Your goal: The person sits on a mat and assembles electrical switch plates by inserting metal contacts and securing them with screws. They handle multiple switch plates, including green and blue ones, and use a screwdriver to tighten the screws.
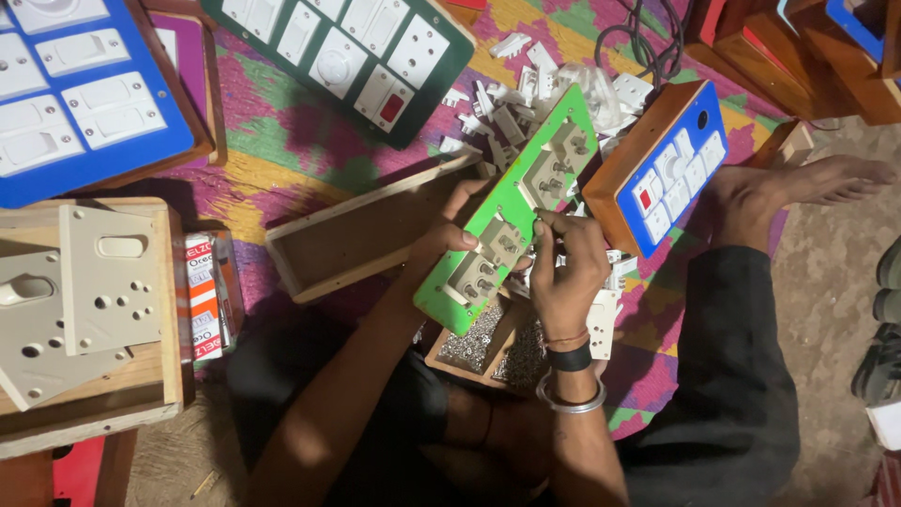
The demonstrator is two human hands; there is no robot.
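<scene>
— While both hands are up over the lap, what do they hold?
— Left hand (457, 228) grips the left edge of a green panel (507, 207), back side up, tilted, with pale switch bodies (499, 242) set in it. Right hand (566, 268) is pinched at the panel's right edge; whether it pinches something small, cannot tell.
— Below?
— Small wooden box of screws (479, 345), under the panel.
— Around?
— Empty wooden frame (361, 235) just left. Blue-faced switch box (671, 174) to the right, near a bare foot (798, 188). White plastic parts (526, 84) heaped beyond on the patterned cloth (272, 122).
</scene>
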